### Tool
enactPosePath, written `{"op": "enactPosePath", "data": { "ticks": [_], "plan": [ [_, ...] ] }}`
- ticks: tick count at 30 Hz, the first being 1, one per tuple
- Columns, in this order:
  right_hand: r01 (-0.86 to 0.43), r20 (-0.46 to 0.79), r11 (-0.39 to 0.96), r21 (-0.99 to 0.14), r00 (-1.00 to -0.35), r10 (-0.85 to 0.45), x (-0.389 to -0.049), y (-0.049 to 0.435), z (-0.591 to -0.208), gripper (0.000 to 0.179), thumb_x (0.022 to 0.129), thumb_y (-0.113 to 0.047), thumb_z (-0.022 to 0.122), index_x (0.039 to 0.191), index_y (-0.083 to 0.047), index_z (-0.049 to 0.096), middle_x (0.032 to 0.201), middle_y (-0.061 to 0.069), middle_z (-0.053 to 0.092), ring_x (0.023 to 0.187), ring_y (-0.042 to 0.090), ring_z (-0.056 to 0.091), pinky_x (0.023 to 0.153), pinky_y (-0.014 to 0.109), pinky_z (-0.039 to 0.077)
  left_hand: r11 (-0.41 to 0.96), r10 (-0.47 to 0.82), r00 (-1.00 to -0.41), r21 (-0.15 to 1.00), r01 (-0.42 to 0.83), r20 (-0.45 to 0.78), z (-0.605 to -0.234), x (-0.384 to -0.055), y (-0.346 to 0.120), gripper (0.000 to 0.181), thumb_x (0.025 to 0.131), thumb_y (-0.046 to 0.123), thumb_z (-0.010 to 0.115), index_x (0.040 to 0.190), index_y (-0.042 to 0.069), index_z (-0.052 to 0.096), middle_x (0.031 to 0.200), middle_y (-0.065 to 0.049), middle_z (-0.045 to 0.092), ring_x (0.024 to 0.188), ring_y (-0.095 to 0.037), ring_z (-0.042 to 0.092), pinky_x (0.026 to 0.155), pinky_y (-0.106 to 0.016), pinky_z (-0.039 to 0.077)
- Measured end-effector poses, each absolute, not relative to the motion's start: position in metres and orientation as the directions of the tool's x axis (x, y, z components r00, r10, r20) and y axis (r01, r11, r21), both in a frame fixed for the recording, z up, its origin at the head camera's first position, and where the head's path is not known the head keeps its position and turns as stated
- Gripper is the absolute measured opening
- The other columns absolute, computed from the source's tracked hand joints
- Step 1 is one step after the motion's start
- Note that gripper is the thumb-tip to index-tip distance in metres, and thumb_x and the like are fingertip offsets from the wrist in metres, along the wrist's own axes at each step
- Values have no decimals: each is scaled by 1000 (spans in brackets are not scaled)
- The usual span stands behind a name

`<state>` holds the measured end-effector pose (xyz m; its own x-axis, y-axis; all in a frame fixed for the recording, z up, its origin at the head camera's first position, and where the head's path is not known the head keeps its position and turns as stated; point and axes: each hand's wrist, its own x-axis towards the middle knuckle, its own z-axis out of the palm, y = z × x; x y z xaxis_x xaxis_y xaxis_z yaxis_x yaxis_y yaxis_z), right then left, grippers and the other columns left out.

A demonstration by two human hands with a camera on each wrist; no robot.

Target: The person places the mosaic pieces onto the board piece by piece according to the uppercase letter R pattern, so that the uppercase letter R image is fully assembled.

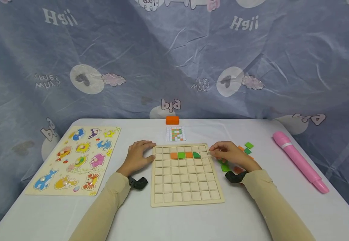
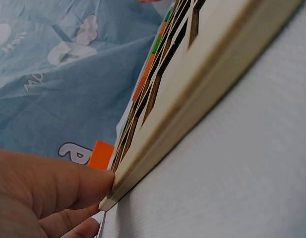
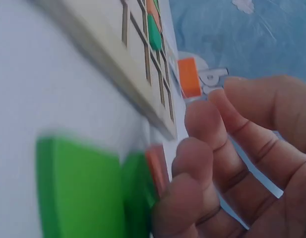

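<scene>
A wooden grid board (image 1: 186,180) lies in the middle of the table. One row near its far edge holds orange and green square tiles (image 1: 181,155) and a dark green rounded tile (image 1: 197,155). My left hand (image 1: 137,157) touches the board's left edge near the far corner; its thumb (image 2: 88,186) presses the rim in the left wrist view. Just past the board's right edge, my right hand (image 1: 230,154) hovers with fingers loosely bent, and no tile shows between them. Below it, loose green tiles (image 3: 88,193) lie beside the board.
Behind the board lie a small pattern card (image 1: 176,134) and an orange block (image 1: 172,120). An animal puzzle board (image 1: 75,160) occupies the left side. More tiles (image 1: 248,145) are scattered right of the board, and a pink microphone-shaped object (image 1: 301,162) lies further right.
</scene>
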<state>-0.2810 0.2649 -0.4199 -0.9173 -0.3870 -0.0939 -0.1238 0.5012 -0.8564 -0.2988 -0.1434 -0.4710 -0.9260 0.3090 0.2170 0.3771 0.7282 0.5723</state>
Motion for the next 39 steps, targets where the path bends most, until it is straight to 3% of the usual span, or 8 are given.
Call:
{"op": "enactPosePath", "data": {
  "ticks": [6,13,22,29,39],
  "plan": [
    [-127,-70,473,-872,-923,-378,-268,292,-420,27,107,-14,67,125,7,69,112,15,75,79,16,60,67,30,54,723,311,-925,578,379,217,-472,-299,-143,51,94,22,76,143,9,71,153,-14,61,150,-39,44,122,-64,26],
    [-120,-66,481,-869,-934,-351,-253,315,-416,28,106,-10,66,126,10,67,111,14,72,80,19,61,67,31,57,727,311,-925,573,378,216,-471,-300,-143,51,94,23,76,143,9,71,153,-15,61,150,-40,44,122,-64,26],
    [-107,-60,491,-864,-948,-312,-244,331,-417,28,107,-12,66,126,9,67,109,14,69,79,20,64,66,30,57,725,311,-924,573,381,221,-473,-301,-144,50,95,24,75,143,9,71,153,-14,61,150,-39,44,123,-64,25],
    [-103,-64,465,-879,-942,-330,-243,333,-422,32,107,-11,66,128,13,64,95,13,66,77,19,62,65,30,56,730,307,-929,576,369,207,-472,-301,-143,51,95,24,75,143,8,70,153,-14,61,150,-39,44,124,-63,25],
    [-186,-15,466,-865,-919,-395,-241,332,-423,29,98,-3,74,123,11,72,94,-1,73,67,12,58,58,25,52,737,309,-931,570,364,195,-469,-298,-144,53,95,23,75,145,7,68,155,-16,59,151,-41,41,125,-64,23]
  ]
}}
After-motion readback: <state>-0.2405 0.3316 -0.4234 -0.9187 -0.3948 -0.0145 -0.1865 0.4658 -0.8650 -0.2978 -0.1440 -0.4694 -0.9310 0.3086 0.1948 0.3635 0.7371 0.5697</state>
